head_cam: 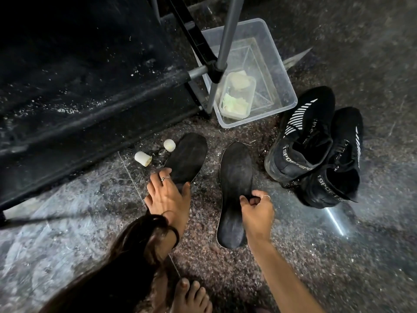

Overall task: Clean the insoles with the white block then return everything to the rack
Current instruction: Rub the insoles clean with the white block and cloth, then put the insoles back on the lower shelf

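While right fingers pinch one insole — left fingers touch the other insole.

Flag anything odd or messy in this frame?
White crumbs and specks are scattered over the rack's black shelf fabric and the floor around the left insole. Two white blocks lie loose on the floor, one tipped on its side. The shoes lean on each other. Nothing looks damaged.

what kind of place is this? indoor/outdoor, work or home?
Likely a home floor beside a shoe rack, not a workshop. Speckled polished stone floor; black fabric-covered rack with grey metal poles; pair of black sport sneakers next to two black insoles; clear plastic tub holding a small container.
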{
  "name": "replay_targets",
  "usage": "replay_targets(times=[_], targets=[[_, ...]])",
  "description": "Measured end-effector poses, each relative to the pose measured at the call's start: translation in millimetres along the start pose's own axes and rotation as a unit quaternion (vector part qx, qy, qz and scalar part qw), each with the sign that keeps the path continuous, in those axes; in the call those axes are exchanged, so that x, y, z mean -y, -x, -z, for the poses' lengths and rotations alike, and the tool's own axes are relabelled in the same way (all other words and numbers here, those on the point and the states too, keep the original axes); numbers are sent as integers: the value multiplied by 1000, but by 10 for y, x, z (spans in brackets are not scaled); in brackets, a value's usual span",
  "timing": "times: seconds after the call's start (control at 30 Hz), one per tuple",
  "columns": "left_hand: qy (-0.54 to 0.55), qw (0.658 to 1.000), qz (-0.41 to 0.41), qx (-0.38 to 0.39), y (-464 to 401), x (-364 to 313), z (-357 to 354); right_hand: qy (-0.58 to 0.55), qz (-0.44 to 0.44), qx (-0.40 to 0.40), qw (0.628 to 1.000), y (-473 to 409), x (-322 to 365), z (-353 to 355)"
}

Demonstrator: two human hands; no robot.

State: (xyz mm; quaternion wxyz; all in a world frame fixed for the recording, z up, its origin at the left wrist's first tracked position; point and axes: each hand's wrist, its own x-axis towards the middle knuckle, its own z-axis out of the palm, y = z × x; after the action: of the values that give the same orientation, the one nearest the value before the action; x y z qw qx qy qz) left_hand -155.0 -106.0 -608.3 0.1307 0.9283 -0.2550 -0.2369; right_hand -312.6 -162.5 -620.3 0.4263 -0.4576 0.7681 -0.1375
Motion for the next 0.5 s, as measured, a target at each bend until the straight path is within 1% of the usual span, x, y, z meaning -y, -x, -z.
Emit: replay_targets(times=[0.1,0.23,0.3,0.5], targets=[[-7,1000,-2,-3,-40,2,4,-3,6,0,1000,9,-6,12],[-52,998,38,5,-112,36,28,4,13,-2,1000,8,-16,13],[-53,997,54,10,-138,63,28,10,11,-4,1000,4,-17,11],[-69,996,45,31,-196,79,34,48,15,-25,998,-2,14,-17]])
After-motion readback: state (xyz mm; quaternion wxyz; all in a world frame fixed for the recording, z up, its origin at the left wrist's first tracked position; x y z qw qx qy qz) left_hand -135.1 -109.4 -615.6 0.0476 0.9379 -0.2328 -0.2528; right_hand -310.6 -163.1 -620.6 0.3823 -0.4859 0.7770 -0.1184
